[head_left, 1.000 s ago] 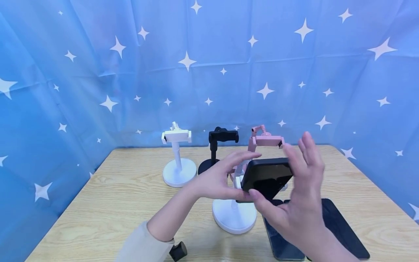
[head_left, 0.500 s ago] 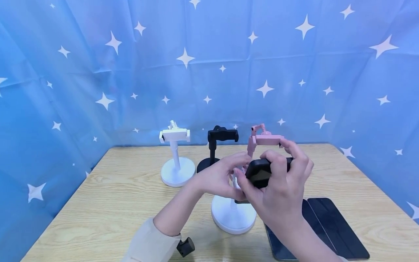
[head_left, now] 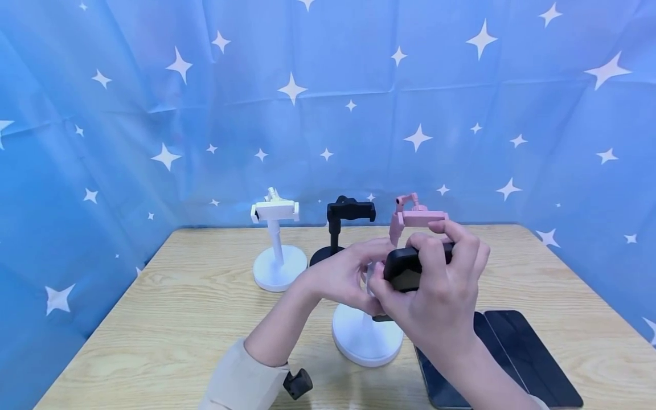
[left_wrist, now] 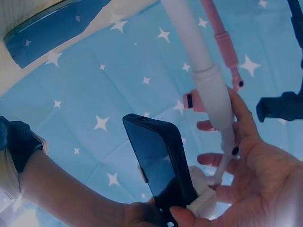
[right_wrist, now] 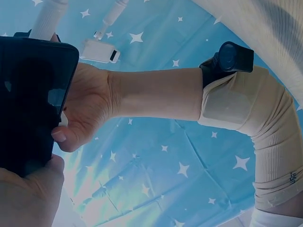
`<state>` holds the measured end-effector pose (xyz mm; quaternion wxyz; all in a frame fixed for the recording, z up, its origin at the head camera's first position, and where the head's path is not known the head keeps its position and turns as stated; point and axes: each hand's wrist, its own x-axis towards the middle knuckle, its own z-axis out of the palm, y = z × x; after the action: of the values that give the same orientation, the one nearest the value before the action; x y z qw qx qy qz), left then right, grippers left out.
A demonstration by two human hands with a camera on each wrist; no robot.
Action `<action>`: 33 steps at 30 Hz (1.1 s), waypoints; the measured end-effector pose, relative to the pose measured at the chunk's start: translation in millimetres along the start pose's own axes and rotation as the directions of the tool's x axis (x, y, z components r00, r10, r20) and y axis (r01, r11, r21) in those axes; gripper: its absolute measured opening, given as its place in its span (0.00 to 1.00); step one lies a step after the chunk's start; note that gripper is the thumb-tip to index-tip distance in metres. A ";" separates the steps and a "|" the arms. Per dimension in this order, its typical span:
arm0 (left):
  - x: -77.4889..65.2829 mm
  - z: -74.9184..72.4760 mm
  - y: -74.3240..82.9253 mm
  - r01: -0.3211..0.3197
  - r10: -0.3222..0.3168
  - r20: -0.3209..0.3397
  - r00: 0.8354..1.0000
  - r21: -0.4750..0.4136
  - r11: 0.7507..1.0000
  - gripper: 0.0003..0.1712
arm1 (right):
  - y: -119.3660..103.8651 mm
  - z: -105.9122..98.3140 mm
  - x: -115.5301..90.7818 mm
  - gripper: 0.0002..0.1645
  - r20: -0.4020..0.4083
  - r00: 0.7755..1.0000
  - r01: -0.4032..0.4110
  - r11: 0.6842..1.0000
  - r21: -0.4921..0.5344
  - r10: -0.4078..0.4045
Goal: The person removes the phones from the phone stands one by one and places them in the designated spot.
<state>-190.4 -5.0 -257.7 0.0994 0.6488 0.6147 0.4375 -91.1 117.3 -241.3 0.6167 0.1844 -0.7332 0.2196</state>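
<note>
A black smartphone sits tilted at the clamp of a white phone stand. My right hand grips the phone, fingers over its top edge and thumb on the near side. On the left, my left hand curls around the stand's head behind the phone; its thumb touches the phone's edge in the left wrist view. The stand's white pole runs past those fingers. From the head view, both hands cover most of the clamp, while the right wrist view shows the dark screen close up.
A second white stand, a black stand and a pink stand stand in a row behind. Two dark phones lie side by side at the right front of the wooden table. A starry blue curtain hangs behind.
The right hand, spread beside the phone one second ago, has moved left and closed over it. The left hand has stayed at the stand's head.
</note>
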 end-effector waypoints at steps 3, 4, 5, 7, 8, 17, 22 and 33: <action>0.6 -0.5 0.6 -0.004 0.005 0.005 1.000 -0.011 1.000 0.30 | 0.0 -0.5 0.9 0.21 0.013 1.000 -0.003 1.000 0.008 0.003; 0.7 -0.8 0.8 -0.004 0.004 0.007 1.000 -0.011 1.000 0.30 | 0.0 -0.5 1.0 0.21 0.017 1.000 -0.005 1.000 0.011 0.005; 0.9 -1.1 1.1 -0.004 0.004 0.009 1.000 -0.008 1.000 0.30 | 0.1 -0.7 1.1 0.21 0.021 1.000 -0.008 1.000 0.013 0.008; 1.6 -1.5 1.2 -0.009 0.009 0.017 1.000 -0.001 1.000 0.31 | 0.6 -1.0 1.3 0.21 0.026 1.000 -0.012 1.000 0.021 0.012; 1.8 -1.8 1.2 -0.005 0.005 0.020 1.000 0.002 1.000 0.31 | 0.9 -1.3 1.4 0.21 0.030 0.999 -0.013 1.000 0.024 0.012; 2.8 -3.2 0.6 0.036 -0.036 0.046 0.998 -0.004 0.999 0.32 | 3.2 -2.8 2.7 0.21 0.071 0.997 -0.024 0.998 0.053 0.020; 3.7 -3.9 0.4 0.036 -0.037 0.061 0.997 0.012 0.999 0.33 | 4.3 -3.9 4.1 0.20 0.087 0.996 -0.040 0.997 0.071 0.034; 4.0 -4.2 1.0 0.063 -0.061 0.082 0.995 -0.029 0.998 0.34 | 4.4 -9.9 7.4 0.23 0.151 0.988 -0.046 0.996 0.083 0.033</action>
<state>-193.1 -3.5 -252.7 0.1478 0.6450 0.6230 0.4172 -86.6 126.4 -233.0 0.5472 0.2121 -0.7706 0.2486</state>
